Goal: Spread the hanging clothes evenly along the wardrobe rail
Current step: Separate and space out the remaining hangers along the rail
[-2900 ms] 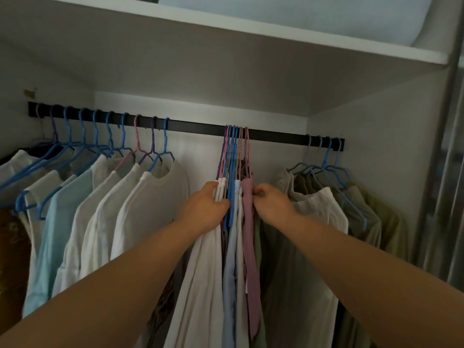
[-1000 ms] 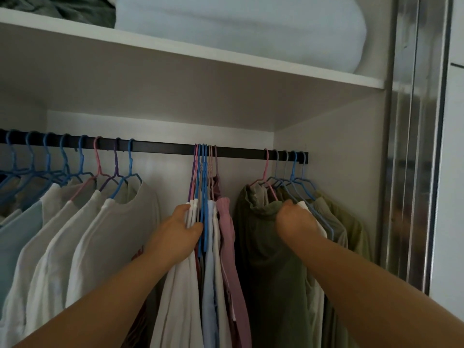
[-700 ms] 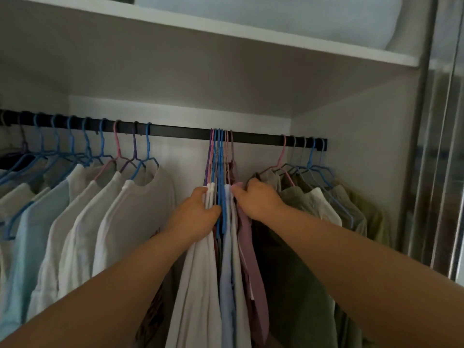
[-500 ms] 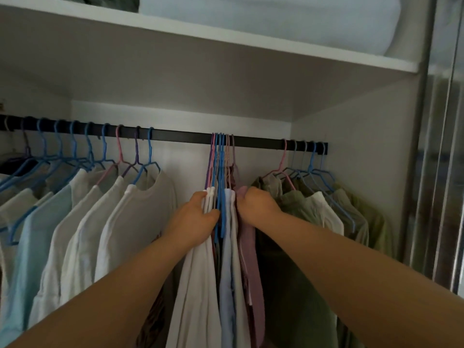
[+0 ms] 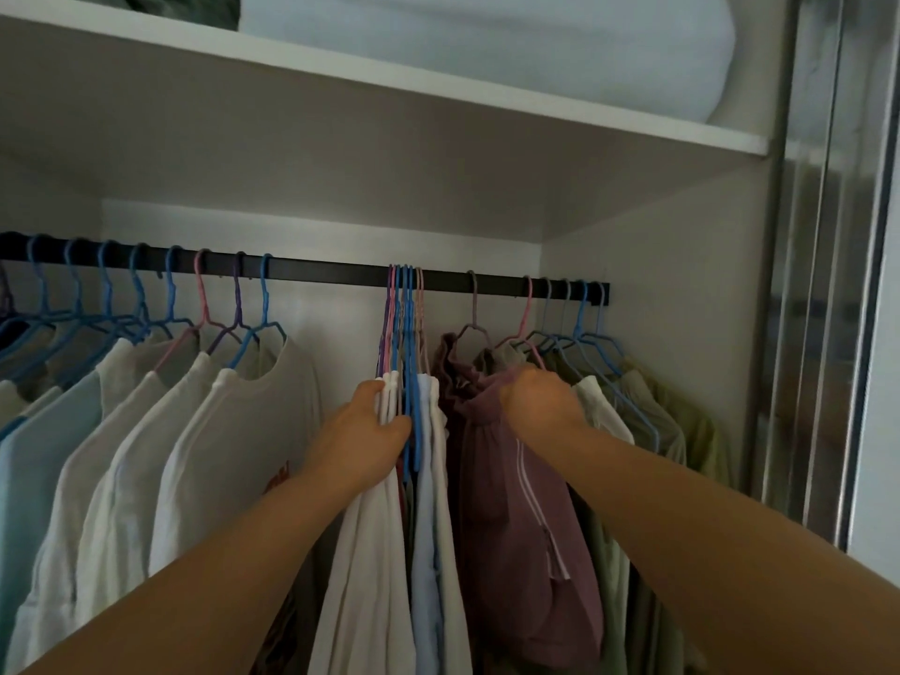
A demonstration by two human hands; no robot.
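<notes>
White laminate wardrobe interior (image 5: 647, 304), matte, dim inside. White shelf (image 5: 438, 97) running across the top, carrying a pale folded quilt (image 5: 487, 46) and a dark green bundle (image 5: 160, 4) cut off by the top edge. Mirrored or metallic sliding-door frame (image 5: 818, 285) standing at the far right, reflections smeared.

Black wardrobe rail (image 5: 331, 274) spanning wall to wall under the shelf; its left end is running out of frame. Left group: white and pale blue T-shirts (image 5: 204, 460) hanging on thin blue, pink and purple wire-style hangers (image 5: 170, 304), fairly evenly spaced. Bare stretch of rail between that group and the middle.

Middle: tight bunch of hangers (image 5: 405, 309) pressed together, with white and light blue garments (image 5: 404, 552) hanging edge-on (can't count them, folds overlapping). Left hand (image 5: 363, 443) is gripping the white fabric at the top of this bunch, thumb on the near side, fingers wrapped round the edge.

Right hand (image 5: 538, 406) is curling round the gathered waistband of a mauve garment (image 5: 516, 504) with a white side stripe, hanging on its own grey-purple hanger (image 5: 471, 309), apart from the bunch. Fingertips are hidden behind the fabric.

Right group: olive and beige garments (image 5: 672, 416) crowding against the side wall, lower parts lost in shadow.
</notes>
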